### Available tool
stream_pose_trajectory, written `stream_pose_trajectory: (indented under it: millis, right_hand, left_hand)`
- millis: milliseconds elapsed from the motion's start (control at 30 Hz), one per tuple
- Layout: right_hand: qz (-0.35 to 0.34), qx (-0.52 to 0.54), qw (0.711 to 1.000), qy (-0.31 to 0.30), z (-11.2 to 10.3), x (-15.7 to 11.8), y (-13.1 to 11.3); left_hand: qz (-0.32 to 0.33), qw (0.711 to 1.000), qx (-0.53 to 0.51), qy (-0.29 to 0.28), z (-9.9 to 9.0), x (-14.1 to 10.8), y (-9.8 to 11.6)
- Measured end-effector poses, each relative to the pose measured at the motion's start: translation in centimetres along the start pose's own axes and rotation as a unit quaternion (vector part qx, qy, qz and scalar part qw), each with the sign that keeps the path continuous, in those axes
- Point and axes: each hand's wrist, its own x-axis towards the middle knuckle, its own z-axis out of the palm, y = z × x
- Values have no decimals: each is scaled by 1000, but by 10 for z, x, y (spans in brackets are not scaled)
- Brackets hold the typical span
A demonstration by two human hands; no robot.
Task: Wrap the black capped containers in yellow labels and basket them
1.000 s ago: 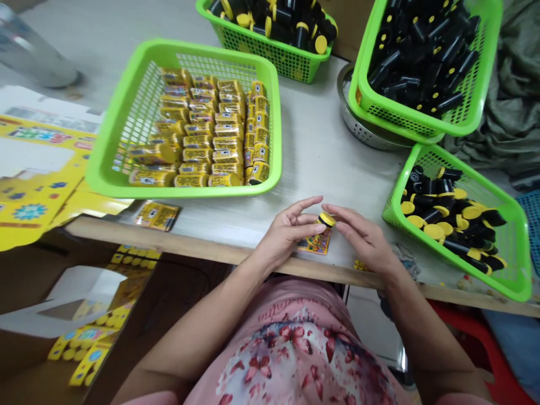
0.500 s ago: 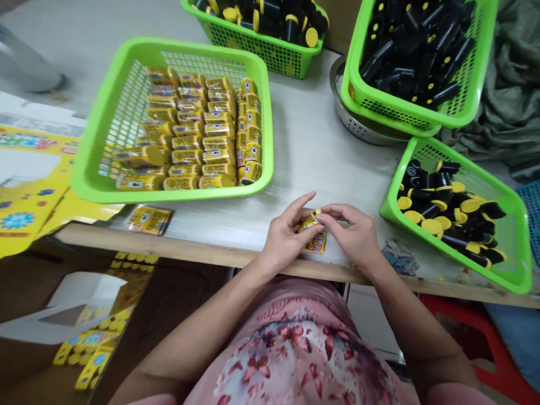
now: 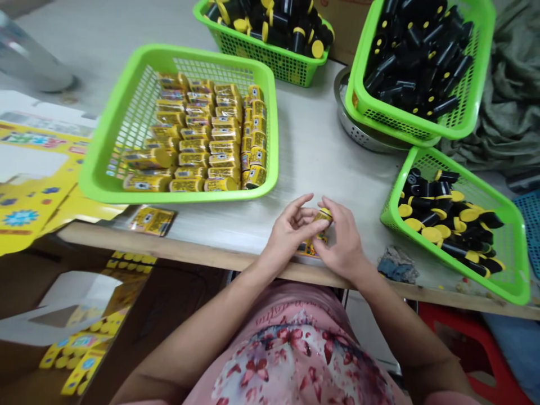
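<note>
Just above the table's front edge, a small yellow-capped tube [image 3: 324,216] with a yellow wrap is held between my two hands. My left hand [image 3: 293,229] is closed around its lower part, thumb laid along the near side. The fingers of my right hand [image 3: 342,239] curl around its capped end. Beneath the hands, a yellow printed label stack [image 3: 310,248] lies partly covered. Another pile of yellow labels [image 3: 152,220] rests further left, near the edge. Much of the tube is hidden by fingers.
A green basket [image 3: 84,183] to the left holds rows of yellow-wrapped tubes. Black tubes with yellow caps fill a right-hand basket [image 3: 521,264], a back basket [image 3: 270,59] and a stacked basket [image 3: 485,73] on a metal colander [image 3: 352,126]. A grey rag [image 3: 397,264] lies right.
My right hand has moved from a fingertip pinch to curling around the tube's capped end. The tube has lifted off the label stack, and the view has shifted slightly.
</note>
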Motion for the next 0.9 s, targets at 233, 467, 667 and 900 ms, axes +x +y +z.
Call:
stream_pose_trajectory:
  millis: [233,467,667,900]
  right_hand:
    - [5,76,997,15,-8,0,0]
    - [2,62,998,-1,-13,1,-2]
    - [-54,2,998,-22,-3,-6,4]
    - [-41,-20,999,2,-7,-3,5]
  left_hand:
    - [-158,977,-75,-124,-5,0,6]
    - [-172,976,-80,-108,-7,1,10]
    - [-51,998,32,17,0,-1,4]
    - [12,998,55,4,3,-3,0]
